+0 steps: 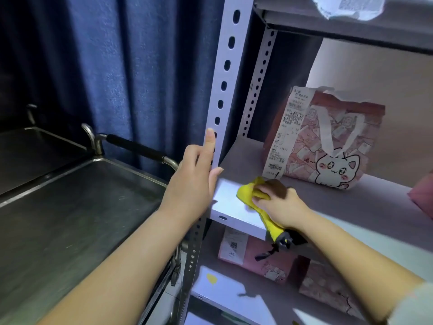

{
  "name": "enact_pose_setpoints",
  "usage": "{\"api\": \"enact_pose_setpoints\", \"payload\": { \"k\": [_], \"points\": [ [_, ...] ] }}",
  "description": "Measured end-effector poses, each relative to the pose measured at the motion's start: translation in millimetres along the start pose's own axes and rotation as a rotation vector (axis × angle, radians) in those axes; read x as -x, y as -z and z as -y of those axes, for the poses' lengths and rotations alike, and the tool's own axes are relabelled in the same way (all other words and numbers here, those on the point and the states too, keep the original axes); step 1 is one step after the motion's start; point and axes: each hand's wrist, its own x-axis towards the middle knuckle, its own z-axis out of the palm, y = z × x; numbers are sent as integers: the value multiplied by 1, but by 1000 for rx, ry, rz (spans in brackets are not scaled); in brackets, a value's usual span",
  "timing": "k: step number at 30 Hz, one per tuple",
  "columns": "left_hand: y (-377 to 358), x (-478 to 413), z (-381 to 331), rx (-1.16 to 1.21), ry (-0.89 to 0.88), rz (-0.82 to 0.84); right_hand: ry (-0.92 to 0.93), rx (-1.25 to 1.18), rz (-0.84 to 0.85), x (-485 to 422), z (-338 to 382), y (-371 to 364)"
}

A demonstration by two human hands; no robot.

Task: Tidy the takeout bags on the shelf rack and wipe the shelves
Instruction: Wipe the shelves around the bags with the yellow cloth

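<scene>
A pink takeout bag (328,141) with a white cat print and a long receipt stands at the back of the middle shelf (365,207). My right hand (278,204) grips a yellow and brown cloth (251,192) and presses it on the shelf's front left corner, just in front of the bag. My left hand (194,181) rests on the rack's perforated front post (222,90), index finger straight up along it and thumb round its inner edge. More pink bags (262,259) lie on the shelf below. The hand and cloth are blurred.
A steel trolley (77,207) with a black-gripped handle stands left of the rack, in front of a blue curtain (131,66). An upper shelf (351,22) carries a white plastic bag. Another pink item (421,195) shows at the right edge.
</scene>
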Motion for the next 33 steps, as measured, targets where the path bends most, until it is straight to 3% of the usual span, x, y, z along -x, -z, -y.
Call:
{"api": "enact_pose_setpoints", "payload": {
  "k": [5, 8, 12, 19, 23, 29, 33],
  "points": [
    [1, 1, -3, -2, 3, -13, -90, -32, 1, -35, 57, -15],
    [0, 2, -4, 2, -12, -19, 14, -18, 63, -24, 80, -26],
    [-1, 2, -2, 41, -11, -35, 154, -10, 72, 9, 49, -23],
    [-7, 5, -3, 66, -8, -90, -349, 132, -122, 60, -73, 18],
    [-13, 14, -11, 78, 18, -86, -500, 151, -194, 64, -65, 15],
    [-26, 29, -19, 79, 78, -77, -153, 133, -161, 56, 12, -16],
    [-26, 36, -31, 66, 89, -74, -77, 96, -128, 66, 4, -11]
  ]
}}
